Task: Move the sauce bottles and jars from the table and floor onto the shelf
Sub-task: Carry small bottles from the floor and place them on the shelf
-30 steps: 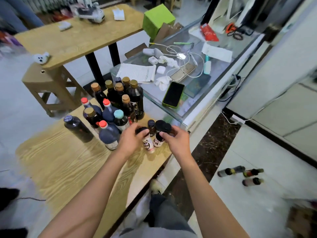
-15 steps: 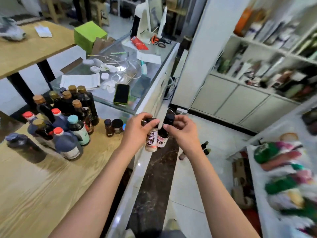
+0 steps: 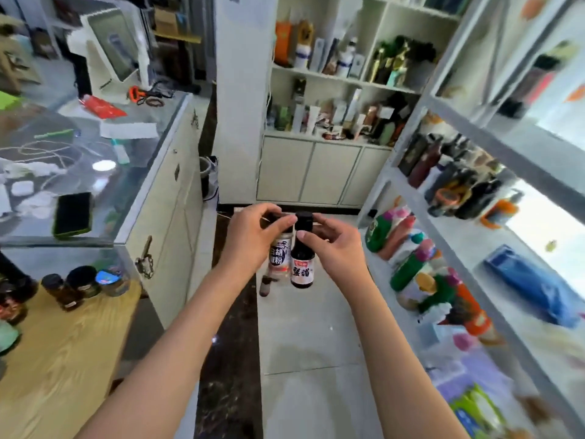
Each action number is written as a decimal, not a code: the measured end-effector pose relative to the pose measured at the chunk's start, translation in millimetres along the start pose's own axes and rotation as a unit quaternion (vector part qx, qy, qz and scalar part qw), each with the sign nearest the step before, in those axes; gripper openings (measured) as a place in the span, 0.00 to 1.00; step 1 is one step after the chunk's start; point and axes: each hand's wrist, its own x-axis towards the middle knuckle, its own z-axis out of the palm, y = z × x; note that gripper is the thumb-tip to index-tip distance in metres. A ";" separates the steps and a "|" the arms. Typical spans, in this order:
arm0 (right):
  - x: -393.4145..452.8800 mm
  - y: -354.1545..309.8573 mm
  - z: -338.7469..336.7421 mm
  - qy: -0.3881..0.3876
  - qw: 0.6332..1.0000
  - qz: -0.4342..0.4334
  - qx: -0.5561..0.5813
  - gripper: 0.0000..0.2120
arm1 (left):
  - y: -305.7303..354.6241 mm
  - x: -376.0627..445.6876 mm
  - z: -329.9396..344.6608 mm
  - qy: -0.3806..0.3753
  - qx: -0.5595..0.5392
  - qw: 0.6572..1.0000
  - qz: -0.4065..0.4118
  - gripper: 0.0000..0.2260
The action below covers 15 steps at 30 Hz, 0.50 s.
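Observation:
My left hand (image 3: 253, 239) grips a pale pepper bottle (image 3: 280, 255) by its cap, and my right hand (image 3: 332, 245) grips a small dark vinegar bottle (image 3: 302, 267) by its black cap. Both bottles hang upright side by side over the floor, in the aisle between the counter and the shelf (image 3: 449, 236). A small bottle (image 3: 265, 285) lies on the floor just below them. Small dark jars (image 3: 74, 288) stand on the wooden table (image 3: 60, 359) at lower left.
A glass counter (image 3: 95, 172) with a phone (image 3: 72, 213), cables and papers runs along the left. The white shelf unit on the right holds bottles and packets on several levels. White cabinets (image 3: 316, 172) close off the far end of the aisle.
I have turned right from the table toward the shelf, carrying both small bottles away from the table's edge. The shelf now fills the right side of the view.

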 end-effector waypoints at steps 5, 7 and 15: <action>-20.5 -0.7 -94.4 0.071 0.997 -0.021 -0.002 0.12 | 59.2 -6.0 80.1 -0.068 0.010 0.997 0.034 0.15; -29.9 -0.7 -130.9 0.100 0.994 -0.031 -0.007 0.11 | 83.1 -10.4 111.9 -0.094 0.016 0.994 0.057 0.16; -58.7 3.3 -281.0 0.213 0.974 -0.059 -0.047 0.12 | 177.9 -37.1 242.4 -0.148 -0.008 0.980 0.130 0.10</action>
